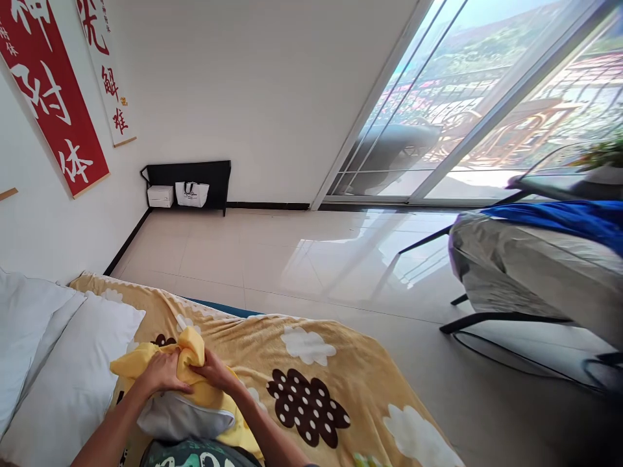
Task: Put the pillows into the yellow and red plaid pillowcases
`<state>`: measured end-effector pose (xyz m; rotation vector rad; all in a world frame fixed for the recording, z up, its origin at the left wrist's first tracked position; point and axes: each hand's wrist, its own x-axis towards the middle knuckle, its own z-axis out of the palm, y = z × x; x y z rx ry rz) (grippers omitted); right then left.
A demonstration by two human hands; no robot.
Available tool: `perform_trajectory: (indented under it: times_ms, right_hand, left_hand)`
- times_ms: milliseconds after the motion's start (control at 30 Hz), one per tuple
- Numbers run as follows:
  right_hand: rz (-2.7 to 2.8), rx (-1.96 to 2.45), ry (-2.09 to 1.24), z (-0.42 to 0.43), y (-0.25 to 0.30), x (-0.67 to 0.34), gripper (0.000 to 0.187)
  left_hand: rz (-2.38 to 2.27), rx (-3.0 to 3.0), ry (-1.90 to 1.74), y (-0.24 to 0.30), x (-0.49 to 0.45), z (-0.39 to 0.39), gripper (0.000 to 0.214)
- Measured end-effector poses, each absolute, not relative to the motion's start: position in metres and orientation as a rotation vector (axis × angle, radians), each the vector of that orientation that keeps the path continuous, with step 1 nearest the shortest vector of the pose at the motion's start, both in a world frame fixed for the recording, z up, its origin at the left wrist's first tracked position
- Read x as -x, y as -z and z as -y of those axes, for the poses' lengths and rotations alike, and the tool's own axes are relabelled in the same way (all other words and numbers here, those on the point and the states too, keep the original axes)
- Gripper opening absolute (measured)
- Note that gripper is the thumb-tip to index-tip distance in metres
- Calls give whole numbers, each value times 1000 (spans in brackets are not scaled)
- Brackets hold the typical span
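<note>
A yellow pillowcase [207, 394] is bunched up on the bed in front of me, and the white-grey end of a pillow [180, 418] shows at its near side. My left hand [164, 371] is closed on the yellow cloth, its thumb pointing toward the middle. From the other side my right hand [214, 371] grips the same cloth, with its fingertips partly hidden in the folds. Between the two hands a fold of the pillowcase stands up. How far the pillow reaches inside cannot be seen.
White pillows [68, 370] lie at the left on a tan blanket [360, 370] with cloud and dotted patterns. A black bench [189, 174] holding a white box and bag stands by the far wall. At the right, a chair [506, 318] bears grey and blue cloth near sliding glass doors.
</note>
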<state>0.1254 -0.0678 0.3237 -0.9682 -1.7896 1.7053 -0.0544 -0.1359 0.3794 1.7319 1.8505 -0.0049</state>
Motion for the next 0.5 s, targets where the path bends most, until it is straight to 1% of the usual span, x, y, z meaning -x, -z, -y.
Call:
perform_trajectory:
  times_ms: [100,167,267,333,367,433,500]
  right_hand:
    - [1821,1073,-1520,64,-323,-133,25]
    - [1809,1137,-1418,66,-323,-146,21]
    - [1742,1234,-1302,76,-320,-165,26]
    - [1688,1280,-1269,80,-318,-174,29]
    - [1666,1288,-1276,81,-316,-178,35]
    - [1639,1267,-1338,79,-315,-187,50]
    - [1621,1218,-1416,74,-316,-196,61]
  left_hand:
    - [-1893,-1701,-37,-372,51,134,83]
    - [-1918,-1687,-120,-367,50,135,81]
    - [-1906,-1681,-241,-362,48,137,82]
    - [-1846,-1718,-260,-365,49,139,82]
    - [-1787,-1750,-240,-369,51,140,80]
    - [-1609,-1814,-174,-379,58,143,71]
    - [-1385,-1871,-131,-390,68,147,57]
